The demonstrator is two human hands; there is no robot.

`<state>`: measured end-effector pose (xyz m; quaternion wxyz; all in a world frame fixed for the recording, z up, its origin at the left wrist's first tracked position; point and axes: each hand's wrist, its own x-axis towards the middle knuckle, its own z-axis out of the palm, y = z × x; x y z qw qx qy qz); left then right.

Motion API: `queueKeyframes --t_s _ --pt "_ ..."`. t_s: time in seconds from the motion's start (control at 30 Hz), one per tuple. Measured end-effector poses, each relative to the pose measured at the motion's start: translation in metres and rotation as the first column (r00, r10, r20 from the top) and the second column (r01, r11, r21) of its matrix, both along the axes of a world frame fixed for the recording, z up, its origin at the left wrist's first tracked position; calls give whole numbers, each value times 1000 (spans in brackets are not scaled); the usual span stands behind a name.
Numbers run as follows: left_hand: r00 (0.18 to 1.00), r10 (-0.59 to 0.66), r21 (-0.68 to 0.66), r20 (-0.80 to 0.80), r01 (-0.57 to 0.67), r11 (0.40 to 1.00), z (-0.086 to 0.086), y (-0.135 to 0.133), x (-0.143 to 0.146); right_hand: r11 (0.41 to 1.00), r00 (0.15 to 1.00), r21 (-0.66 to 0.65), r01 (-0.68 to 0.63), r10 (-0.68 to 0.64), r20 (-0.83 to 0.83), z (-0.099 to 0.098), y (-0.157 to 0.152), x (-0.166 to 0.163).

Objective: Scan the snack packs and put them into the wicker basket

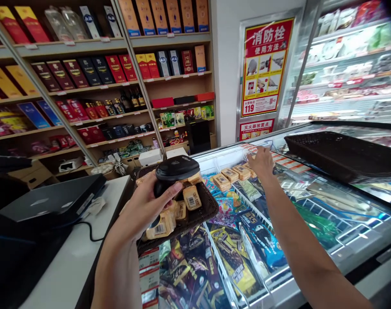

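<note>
Restocking step at the chest freezer (311, 257): left hand (144, 206) closed around a black handheld scanner (174, 171) above a dark basket (208, 206) of wrapped bars, right hand (261, 161), fingers spread, reaching the tan packets (230, 174) at its far end; next, a careful placing.

both forearms bare, no sleeves, rings or watch visible.

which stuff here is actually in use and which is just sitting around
In use: left hand holding black scanner and basket of tan packets; right hand at the packets in the freezer.

Lying about: empty black basket, laptop, liquor shelves.
</note>
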<state>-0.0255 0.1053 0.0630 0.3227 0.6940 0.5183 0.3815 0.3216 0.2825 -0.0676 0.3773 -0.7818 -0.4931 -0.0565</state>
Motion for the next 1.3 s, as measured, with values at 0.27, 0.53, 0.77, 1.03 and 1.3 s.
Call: queueKeyframes --t_s 0.27,0.53,0.77,1.03,1.3 --pt "998 -2 34 59 0 999 -2 -3 -4 576 570 -137 -806 817 87 42 -95 -174" --pt "1000 9 86 9 -10 996 3 -7 -7 127 127 -82 -989 992 0 -4 -144 -229" --pt "999 31 78 42 -34 996 0 -6 -13 265 262 41 -963 962 -71 32 -124 -200" --pt "998 23 60 52 -27 998 -1 -3 -9 705 702 42 -708 696 152 76 -101 -126" --pt "995 -24 77 95 16 997 -6 1 11 954 908 -87 -287 299 292 88 -99 -103"
